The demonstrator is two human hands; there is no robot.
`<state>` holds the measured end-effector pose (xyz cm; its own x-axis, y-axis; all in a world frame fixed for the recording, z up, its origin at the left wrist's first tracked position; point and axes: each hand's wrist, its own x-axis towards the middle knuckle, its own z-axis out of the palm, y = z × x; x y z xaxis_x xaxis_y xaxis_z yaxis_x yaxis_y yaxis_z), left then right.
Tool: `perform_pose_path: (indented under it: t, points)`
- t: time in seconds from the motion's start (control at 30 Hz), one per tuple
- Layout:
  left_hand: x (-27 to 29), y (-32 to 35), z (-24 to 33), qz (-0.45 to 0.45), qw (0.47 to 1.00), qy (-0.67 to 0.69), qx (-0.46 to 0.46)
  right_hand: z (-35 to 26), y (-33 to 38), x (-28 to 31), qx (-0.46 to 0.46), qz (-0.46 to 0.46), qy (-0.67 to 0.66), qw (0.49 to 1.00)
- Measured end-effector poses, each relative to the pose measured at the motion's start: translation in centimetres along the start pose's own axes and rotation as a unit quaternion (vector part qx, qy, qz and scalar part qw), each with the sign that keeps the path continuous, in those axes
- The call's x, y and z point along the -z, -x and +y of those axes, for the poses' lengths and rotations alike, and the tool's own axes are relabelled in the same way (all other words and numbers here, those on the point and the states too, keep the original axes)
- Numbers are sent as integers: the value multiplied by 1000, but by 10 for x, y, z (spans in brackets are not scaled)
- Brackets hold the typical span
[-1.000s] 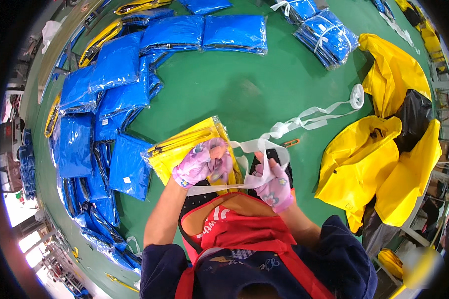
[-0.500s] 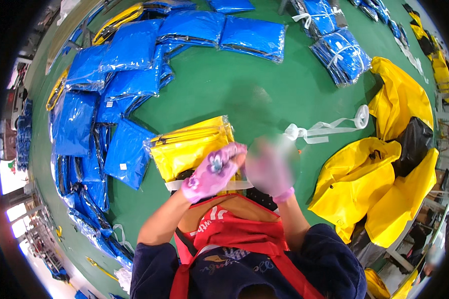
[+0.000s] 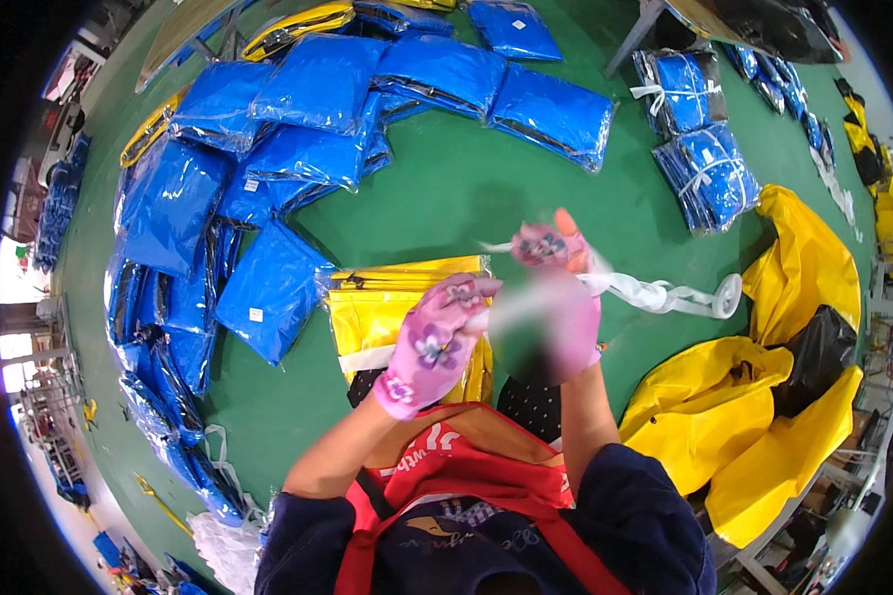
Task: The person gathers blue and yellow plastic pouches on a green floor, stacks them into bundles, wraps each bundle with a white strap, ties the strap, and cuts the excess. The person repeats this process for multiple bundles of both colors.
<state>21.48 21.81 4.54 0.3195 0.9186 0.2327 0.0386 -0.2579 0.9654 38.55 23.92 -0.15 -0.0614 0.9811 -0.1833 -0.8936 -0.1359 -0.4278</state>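
Both gloved hands, right hand (image 3: 556, 307) blurred, grip white strap (image 3: 665, 294)

A: Site type? Looks like a garment packing floor in a factory or warehouse.

B: Agreed. Large green work surface (image 3: 446, 188), covered with dozens of identical blue bagged garments (image 3: 318, 89) in clear plastic, laid in overlapping rows.

A: Tied bundles too: blue packs (image 3: 704, 169) bound with white strap, stacked at the far right.

B: Yellow bagged stack (image 3: 387, 312) sits at the worker's position. Loose yellow sacks (image 3: 764, 416) heaped to the right, one black bag (image 3: 814, 362) among them.

A: Worker wears pink patterned work gloves (image 3: 432, 347) and a red apron (image 3: 466, 486).

B: Edges show more stock on the floor and metal table legs (image 3: 630, 40). Bulk volume, uniform goods: production packing, not retail.
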Motion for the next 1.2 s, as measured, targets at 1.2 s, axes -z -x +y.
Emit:
perform_pose_path:
  t: [1.2]
  points:
    - [91, 222, 1, -89, 767, -565, 291, 6, 44, 35, -239, -132, 684, 677]
